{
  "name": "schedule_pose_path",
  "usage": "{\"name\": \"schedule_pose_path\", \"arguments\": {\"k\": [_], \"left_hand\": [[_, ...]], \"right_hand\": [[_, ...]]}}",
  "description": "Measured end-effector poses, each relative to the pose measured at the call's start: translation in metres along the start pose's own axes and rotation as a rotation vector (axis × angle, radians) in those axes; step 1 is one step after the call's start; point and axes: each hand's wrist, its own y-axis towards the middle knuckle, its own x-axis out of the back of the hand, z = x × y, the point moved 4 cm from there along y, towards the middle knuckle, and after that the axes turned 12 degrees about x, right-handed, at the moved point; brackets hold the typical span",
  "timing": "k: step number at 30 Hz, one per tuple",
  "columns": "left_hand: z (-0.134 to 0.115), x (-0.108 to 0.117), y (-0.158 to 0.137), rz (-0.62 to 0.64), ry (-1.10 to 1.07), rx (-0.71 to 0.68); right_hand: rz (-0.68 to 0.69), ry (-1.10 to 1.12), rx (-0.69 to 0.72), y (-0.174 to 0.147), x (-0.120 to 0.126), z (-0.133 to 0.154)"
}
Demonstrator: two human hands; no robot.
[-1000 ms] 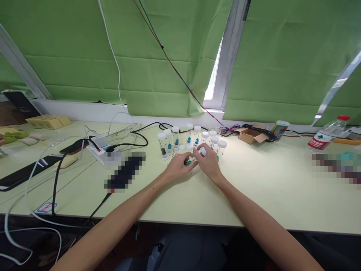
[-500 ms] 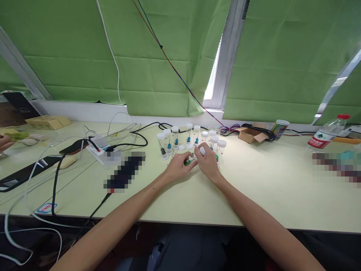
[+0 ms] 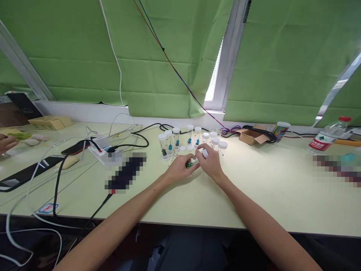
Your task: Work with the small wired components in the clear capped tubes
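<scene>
My left hand is closed round a small clear vial that lies tilted on its side, with something green inside it. Fingers of my right hand are curled on a white cap at the vial's other end; whether the cap is seated cannot be made out. Behind my hands, several clear vials with white caps stand upright. One on the left has something dark at its bottom, and another holds a blue-teal piece. A loose white cap rests among them.
A power strip with tangled cables is on the left, near a blurred dark item. An open cardboard box, a can and a plastic bottle stand to the right. Another person's hand shows at the far left.
My hands stay together at the vial and cap, with a slight shift of the right fingers. The whole view has moved a little.
</scene>
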Motion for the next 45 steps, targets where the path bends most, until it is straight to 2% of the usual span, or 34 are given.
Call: {"name": "schedule_pose_path", "arguments": {"k": [17,24,29,34,45], "left_hand": [[0.005,-0.005,-0.001,0.027,0.008,0.013],[0.004,-0.002,-0.001,0.024,0.010,0.023],[0.001,-0.001,-0.001,0.010,-0.065,0.040],[-0.002,-0.001,-0.002,0.043,-0.163,0.070],[-0.006,-0.002,-0.003,0.061,-0.188,0.113]], "right_hand": [[0.051,0.070,-0.082,0.001,-0.003,-0.008],[0.055,0.083,-0.071,0.000,-0.005,-0.009],[0.017,0.130,-0.056,-0.002,-0.002,0.000],[0.067,0.143,-0.024,-0.002,-0.002,-0.001],[0.039,0.170,-0.062,-0.002,-0.006,-0.005]]}}
